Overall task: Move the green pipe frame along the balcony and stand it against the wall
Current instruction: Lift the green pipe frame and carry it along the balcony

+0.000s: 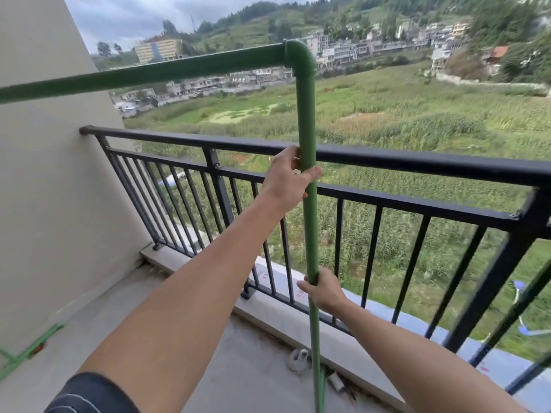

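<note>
Both hands (286, 177) grip green pipe frame (308, 138) beside railing (387, 159).

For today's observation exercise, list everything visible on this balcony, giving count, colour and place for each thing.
Green pipe frame: one, green, upright pipe at centre, top bar running left toward the wall.
Black metal railing: one, black, along the balcony edge.
Beige wall: one, beige, left side.
Grey concrete floor: one, grey, underfoot.
Small white object: one, white, on the floor beside the pipe's foot.
Hands: left hand gripping the upright high; right hand gripping it lower.
</note>
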`<action>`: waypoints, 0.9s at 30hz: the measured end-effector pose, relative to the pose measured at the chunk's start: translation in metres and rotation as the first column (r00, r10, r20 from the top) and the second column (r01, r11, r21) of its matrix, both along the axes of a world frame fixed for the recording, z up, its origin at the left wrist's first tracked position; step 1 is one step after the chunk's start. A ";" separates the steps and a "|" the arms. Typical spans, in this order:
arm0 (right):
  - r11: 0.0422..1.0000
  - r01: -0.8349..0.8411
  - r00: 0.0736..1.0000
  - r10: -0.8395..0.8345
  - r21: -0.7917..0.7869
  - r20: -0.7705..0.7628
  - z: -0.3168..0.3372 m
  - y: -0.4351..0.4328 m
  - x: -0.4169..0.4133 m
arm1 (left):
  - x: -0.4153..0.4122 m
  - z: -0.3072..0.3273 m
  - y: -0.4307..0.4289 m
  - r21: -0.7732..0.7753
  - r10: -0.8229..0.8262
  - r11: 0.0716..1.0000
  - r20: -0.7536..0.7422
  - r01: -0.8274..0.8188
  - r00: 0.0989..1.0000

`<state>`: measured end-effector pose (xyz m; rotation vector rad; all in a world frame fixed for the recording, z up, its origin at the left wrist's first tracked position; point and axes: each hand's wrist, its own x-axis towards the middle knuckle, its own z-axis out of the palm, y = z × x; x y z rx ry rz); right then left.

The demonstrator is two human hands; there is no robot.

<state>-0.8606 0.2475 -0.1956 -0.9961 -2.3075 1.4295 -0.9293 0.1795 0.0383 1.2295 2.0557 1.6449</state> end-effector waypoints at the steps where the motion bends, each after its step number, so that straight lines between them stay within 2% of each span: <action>1: 1.000 -0.009 1.000 0.009 0.000 0.006 -0.001 0.002 -0.004 | -0.005 -0.001 0.002 0.000 -0.001 1.000 0.004 0.001 1.000; 6: 0.998 -0.060 0.997 0.061 -0.021 0.047 -0.007 -0.007 -0.001 | -0.013 -0.012 -0.013 0.024 -0.075 0.997 -0.019 0.076 0.997; 9: 1.000 0.025 0.998 -0.026 0.010 0.052 -0.008 -0.021 0.006 | -0.006 -0.019 -0.030 0.023 -0.081 0.996 -0.046 0.082 0.996; 12: 0.980 0.114 0.977 -0.141 0.166 0.162 -0.007 -0.035 0.016 | -0.002 -0.033 -0.067 -0.062 -0.063 0.996 -0.086 0.058 0.994; 15: 0.942 0.038 0.920 -0.164 0.335 0.356 -0.007 -0.058 0.031 | -0.009 -0.054 -0.134 -0.160 -0.100 0.984 -0.098 0.083 0.990; 17: 0.934 -0.045 0.910 -0.108 0.354 0.401 -0.009 -0.087 0.035 | -0.021 -0.074 -0.193 -0.189 -0.064 0.981 -0.078 0.048 0.995; 20: 0.966 -0.124 0.952 0.051 0.227 0.303 -0.017 -0.148 0.034 | -0.041 -0.110 -0.295 -0.224 0.059 0.973 0.020 -0.053 0.998; 23: 0.976 -0.208 0.962 0.193 0.060 0.192 -0.029 -0.214 0.022 | -0.055 -0.148 -0.404 -0.260 0.247 0.944 0.153 -0.202 0.957; 27: 0.944 -0.281 0.948 0.301 -0.173 0.104 -0.036 -0.295 -0.002 | -0.061 -0.196 -0.540 -0.327 0.536 0.836 0.313 -0.441 0.784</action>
